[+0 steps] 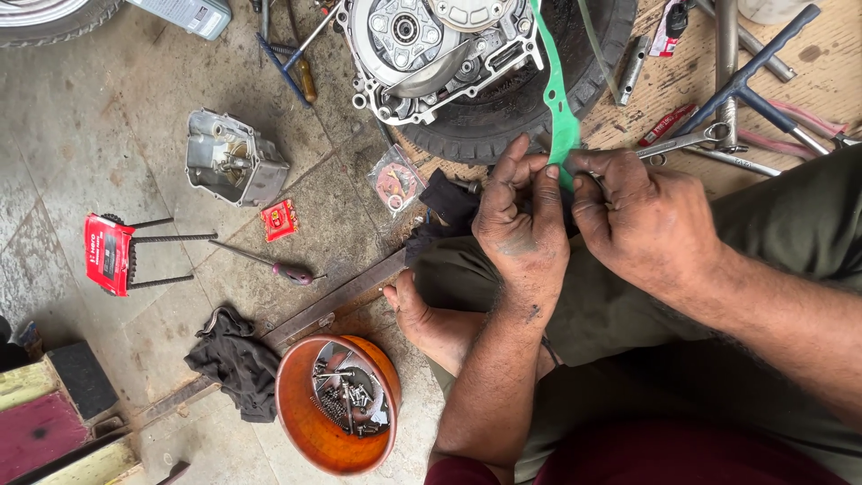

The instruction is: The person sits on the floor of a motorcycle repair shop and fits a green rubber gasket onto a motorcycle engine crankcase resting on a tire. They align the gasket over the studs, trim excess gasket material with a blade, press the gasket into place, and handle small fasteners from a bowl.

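Green gasket [558,108] — a thin, flat strip, held up over the person's lap, its upper part running in front of the engine case [440,49] and the tyre [539,108] under it. Left hand [521,220]: grip pinching the gasket's lower end, fingertips pressed together on it. Right hand [642,216]: grip also closed on that lower end from the other side, fingers curled; the two hands nearly touch.

Containers: orange bowl [301,422] on the floor near the person's bare foot [417,314] — it holds a heap of dark bolts and small screws [350,400] on what looks like a metal plate. A small clear bag [395,180] with a reddish ring-shaped part inside lies just left of the hands. A grey metal housing [233,162], open side up, sits well apart to the left; contents too small to tell.

Surface: stained concrete floor [108,108]. On it a screwdriver [278,268], a small red packet [280,219], a red card with long dark studs [117,251], a dark rag [235,359] and a long metal bar [332,301]. At upper right a wooden board [682,81] carries spanners [691,142] and a blue T-handle wrench [750,81]. Painted wooden blocks [54,413] sit at lower left.
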